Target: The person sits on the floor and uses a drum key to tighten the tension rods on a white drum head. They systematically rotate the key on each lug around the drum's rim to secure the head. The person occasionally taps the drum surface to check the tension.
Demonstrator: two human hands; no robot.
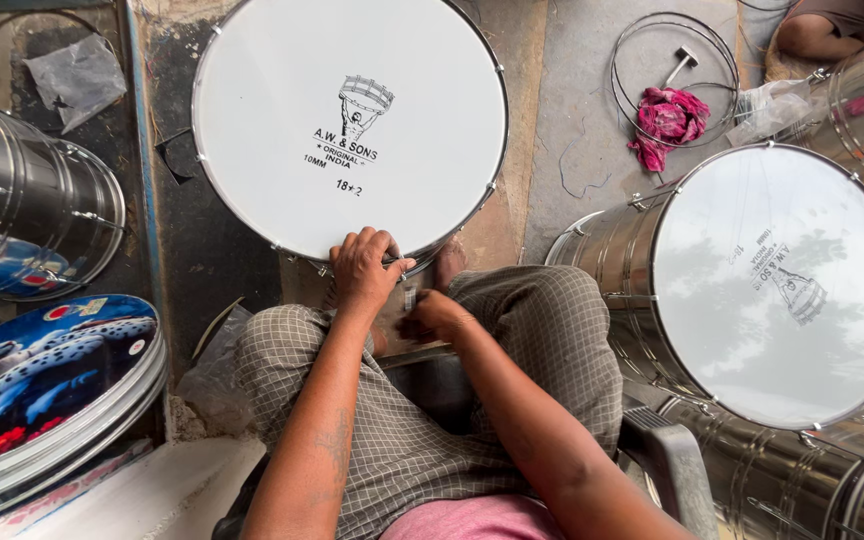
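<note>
A seated person's left hand (364,268) grips the near rim of a white-skinned drum (350,125) standing on the floor (572,120) before the knees, fingers curled over its edge; the right hand (435,315), just below, is clenched around a small tool too hidden to identify.

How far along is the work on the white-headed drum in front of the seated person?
Looks done: the white head sits flat inside its metal hoop, with tension fittings spaced around the rim. In hand: the left hand grips the near rim while the right hand works just beneath it at a fitting; any tool is hidden. Left: I cannot tell how many fittings remain untightened.
</note>
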